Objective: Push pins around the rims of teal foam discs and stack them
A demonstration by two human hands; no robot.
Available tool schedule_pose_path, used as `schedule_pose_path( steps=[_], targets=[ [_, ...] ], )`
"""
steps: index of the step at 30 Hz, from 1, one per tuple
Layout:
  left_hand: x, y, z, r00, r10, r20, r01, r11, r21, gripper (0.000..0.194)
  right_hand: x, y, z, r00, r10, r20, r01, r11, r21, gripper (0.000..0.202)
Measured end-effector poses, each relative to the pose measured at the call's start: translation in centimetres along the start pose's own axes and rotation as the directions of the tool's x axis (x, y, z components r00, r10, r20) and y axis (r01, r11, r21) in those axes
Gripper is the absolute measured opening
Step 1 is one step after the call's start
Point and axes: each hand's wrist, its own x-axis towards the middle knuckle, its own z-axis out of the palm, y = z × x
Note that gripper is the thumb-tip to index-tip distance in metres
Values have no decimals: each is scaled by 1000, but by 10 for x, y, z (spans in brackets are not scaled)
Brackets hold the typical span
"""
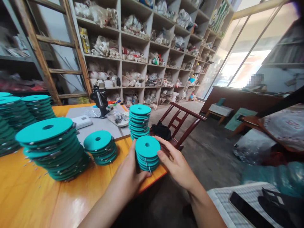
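Both hands clasp a short stack of teal discs [147, 153] standing at the near right corner of the orange table [35, 196]. My left hand [131, 172] wraps the stack's left side and my right hand [173, 160] presses its right side, thumb near the top disc. A taller teal stack [139, 121] stands just behind it. A low stack [99, 146] and a big wide stack [52, 145] lie to the left.
More teal stacks [21, 110] fill the table's far left. A grey mat [99, 125] carries a black tool [99, 100], a white box and a tray of small parts. A dark red chair [180, 123] stands beyond the table edge. Shelves line the back wall.
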Motion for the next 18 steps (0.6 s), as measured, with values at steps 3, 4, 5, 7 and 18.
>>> schedule_pose_path(
  steps=[3, 4, 5, 7, 18],
  targets=[
    [-11, 0, -2, 1000, -12, -10, 12, 1000, 7, 103, -1, -3, -1, 999, -12, -50, 9, 998, -56, 41],
    [-18, -1, -4, 1000, -22, -16, 22, 1000, 17, 104, -3, -6, 0, 995, -24, -102, 15, 997, -80, 40],
    [-26, -1, -6, 999, -35, -21, 36, 999, 32, 101, -6, -10, 4, 985, -38, -169, 21, 995, -102, 40],
    [-46, -3, -13, 999, -36, -32, 39, 996, 79, 87, -11, -24, 15, 952, -112, -285, 62, 982, -180, 36],
    [-134, -19, -68, 934, 87, -347, -22, 982, 186, 27, 62, -88, 131, 887, -338, 315, 462, 688, -560, 38]
  ],
)
